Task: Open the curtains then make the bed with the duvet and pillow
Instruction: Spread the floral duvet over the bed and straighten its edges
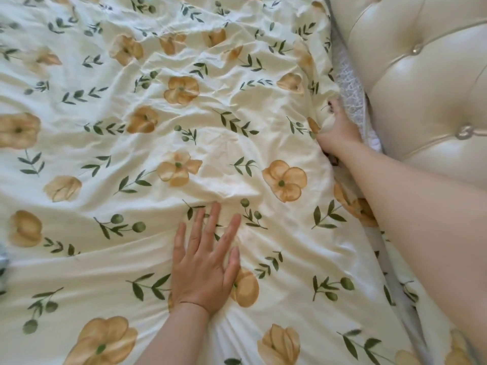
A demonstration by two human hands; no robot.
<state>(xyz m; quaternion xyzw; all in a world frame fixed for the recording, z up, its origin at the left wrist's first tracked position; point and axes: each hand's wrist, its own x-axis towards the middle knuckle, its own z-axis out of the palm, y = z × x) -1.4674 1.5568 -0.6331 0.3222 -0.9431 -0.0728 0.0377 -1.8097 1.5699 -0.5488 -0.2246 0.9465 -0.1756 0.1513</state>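
A cream duvet (147, 143) printed with yellow flowers and green sprigs covers nearly the whole view and lies wrinkled over the bed. My left hand (205, 262) rests flat on it near the bottom middle, palm down, fingers spread. My right hand (337, 133) is at the duvet's right edge beside the headboard, its fingers closed on the fabric edge there. No pillow or curtain is in view.
A cream tufted headboard (421, 83) with button studs fills the upper right. Between it and the duvet a strip of white patterned mattress edge (350, 96) shows. A bit of bluish fabric (4, 262) peeks in at the left edge.
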